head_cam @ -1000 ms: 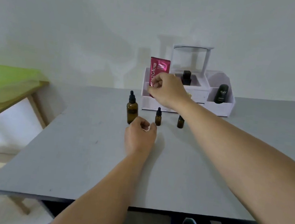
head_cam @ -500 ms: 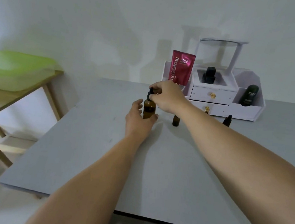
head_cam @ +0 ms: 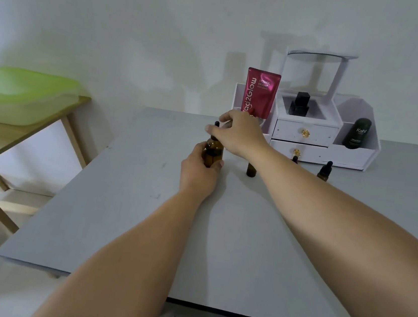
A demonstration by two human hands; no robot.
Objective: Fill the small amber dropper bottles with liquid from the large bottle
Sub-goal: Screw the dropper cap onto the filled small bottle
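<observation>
From the head camera, the large amber bottle (head_cam: 214, 154) stands upright on the grey desk (head_cam: 143, 216), towards the far side and left of the middle. The left grip (head_cam: 198, 174) is curled round the bottle's body from the near side. The right grip (head_cam: 237, 133) reaches over from the right and pinches the black dropper cap (head_cam: 216, 125) on top of the bottle.

Just right of it stands a small amber bottle (head_cam: 251, 169), its top hidden behind the right forearm. A capped small dropper bottle (head_cam: 324, 171) stands farther right, near a white organiser (head_cam: 355, 156) at the far edge. The organiser holds a pink pouch (head_cam: 260, 96), a black square bottle (head_cam: 299, 104) and a dark tube (head_cam: 357, 133).
</observation>
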